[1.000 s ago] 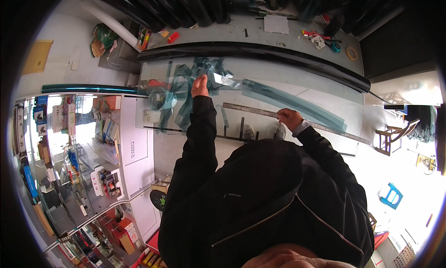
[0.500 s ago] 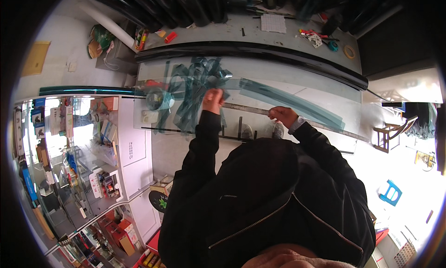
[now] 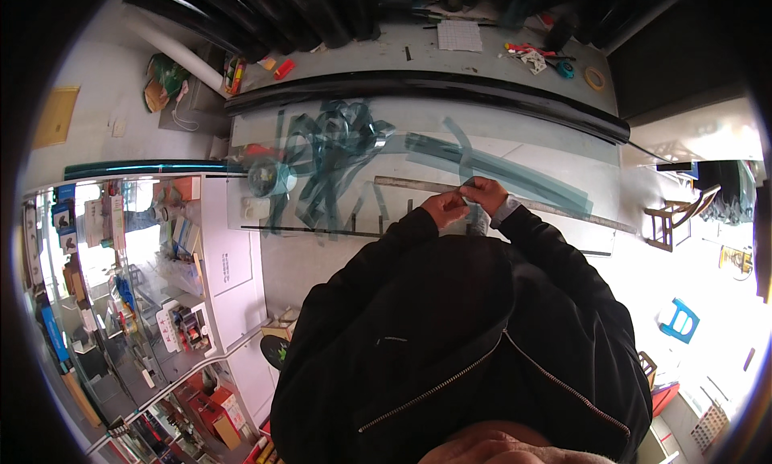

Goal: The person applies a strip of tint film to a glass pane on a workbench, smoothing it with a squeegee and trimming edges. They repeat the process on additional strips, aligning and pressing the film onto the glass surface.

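Observation:
My left hand [image 3: 445, 207] and my right hand [image 3: 483, 194] meet fingertip to fingertip over the near part of a glass tabletop [image 3: 563, 154]. Both pinch a small piece of teal tinted film [image 3: 475, 220] that hangs just below them. A long metal ruler [image 3: 563, 212] lies under the hands and runs from left to right along the glass. To the left, a tangled pile of teal film strips [image 3: 334, 142] lies on the glass. A long teal film strip [image 3: 515, 174] stretches past the hands to the right.
A black roll [image 3: 434, 84] lies along the far edge of the glass. Beyond it is a bench with scissors [image 3: 555, 62], a tape ring [image 3: 594, 78] and small tools. A display cabinet with goods [image 3: 137, 287] stands at the left, a wooden chair [image 3: 671, 215] at the right.
My left hand has left the pile of film strips and come back to the right to join my right hand at the ruler. My right hand has stayed nearly in place.

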A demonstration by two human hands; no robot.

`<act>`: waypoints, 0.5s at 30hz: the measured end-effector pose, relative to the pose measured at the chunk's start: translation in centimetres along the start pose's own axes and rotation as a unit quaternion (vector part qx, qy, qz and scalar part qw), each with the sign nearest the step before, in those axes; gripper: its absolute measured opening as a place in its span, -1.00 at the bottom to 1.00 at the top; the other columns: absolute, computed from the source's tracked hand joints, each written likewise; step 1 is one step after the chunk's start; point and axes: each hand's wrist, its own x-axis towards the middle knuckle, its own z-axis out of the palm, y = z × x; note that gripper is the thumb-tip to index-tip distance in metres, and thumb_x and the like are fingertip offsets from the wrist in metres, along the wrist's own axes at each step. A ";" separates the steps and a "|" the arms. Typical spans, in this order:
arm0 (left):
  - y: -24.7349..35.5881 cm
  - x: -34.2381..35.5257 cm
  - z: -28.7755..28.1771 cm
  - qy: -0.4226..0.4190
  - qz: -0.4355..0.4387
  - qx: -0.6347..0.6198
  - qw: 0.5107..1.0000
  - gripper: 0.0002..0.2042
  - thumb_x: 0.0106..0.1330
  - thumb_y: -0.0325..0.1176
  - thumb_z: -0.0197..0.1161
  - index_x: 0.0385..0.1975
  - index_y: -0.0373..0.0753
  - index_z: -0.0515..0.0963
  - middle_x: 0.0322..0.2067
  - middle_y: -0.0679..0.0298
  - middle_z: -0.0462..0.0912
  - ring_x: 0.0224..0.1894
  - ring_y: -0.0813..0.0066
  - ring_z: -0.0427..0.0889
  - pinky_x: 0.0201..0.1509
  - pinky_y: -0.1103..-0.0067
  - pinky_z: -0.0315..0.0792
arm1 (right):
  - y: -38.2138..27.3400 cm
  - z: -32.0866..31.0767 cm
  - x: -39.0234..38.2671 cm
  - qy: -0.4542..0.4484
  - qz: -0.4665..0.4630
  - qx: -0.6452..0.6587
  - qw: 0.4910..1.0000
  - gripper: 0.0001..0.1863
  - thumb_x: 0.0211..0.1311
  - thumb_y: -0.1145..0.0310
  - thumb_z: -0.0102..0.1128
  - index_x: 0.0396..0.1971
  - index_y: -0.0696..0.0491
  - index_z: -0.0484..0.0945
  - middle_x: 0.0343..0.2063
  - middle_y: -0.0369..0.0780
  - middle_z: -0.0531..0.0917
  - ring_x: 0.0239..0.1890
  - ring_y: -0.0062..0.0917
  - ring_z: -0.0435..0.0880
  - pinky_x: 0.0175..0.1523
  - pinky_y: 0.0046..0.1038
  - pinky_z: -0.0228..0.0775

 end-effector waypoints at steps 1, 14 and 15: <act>-0.3 0.3 -0.3 -0.022 -0.028 -0.053 0.998 -0.71 0.35 -0.09 0.20 -0.18 -0.19 0.51 -0.26 0.39 0.60 -0.20 0.67 0.53 -0.15 0.63 0.41 | 0.0 -0.2 -0.3 0.011 -0.037 -0.024 0.999 -0.75 0.21 0.24 0.25 -0.34 0.15 0.62 -0.50 -0.34 0.63 -0.43 -0.72 0.49 -0.32 -0.58 0.34; -1.9 8.1 0.5 -0.033 -0.144 -0.598 0.788 -0.48 0.29 0.12 0.14 -0.04 -0.26 0.47 -0.06 0.22 0.60 -0.01 0.40 0.59 0.03 0.54 0.52 | -1.5 -5.5 -5.5 -0.243 0.151 -0.102 0.953 -0.80 0.27 0.30 0.14 -0.39 0.14 0.55 -0.57 -0.24 0.67 -0.49 -0.54 0.66 -0.31 -0.45 0.50; -2.1 8.8 0.0 -0.036 -0.135 -0.620 0.772 -0.69 0.31 -0.09 0.24 -0.21 -0.22 0.56 -0.18 0.32 0.66 -0.06 0.44 0.63 -0.03 0.53 0.56 | -1.5 -5.9 -6.1 -0.238 0.158 -0.077 0.955 -0.78 0.26 0.26 0.16 -0.42 0.12 0.56 -0.58 -0.23 0.67 -0.49 -0.54 0.66 -0.29 -0.46 0.50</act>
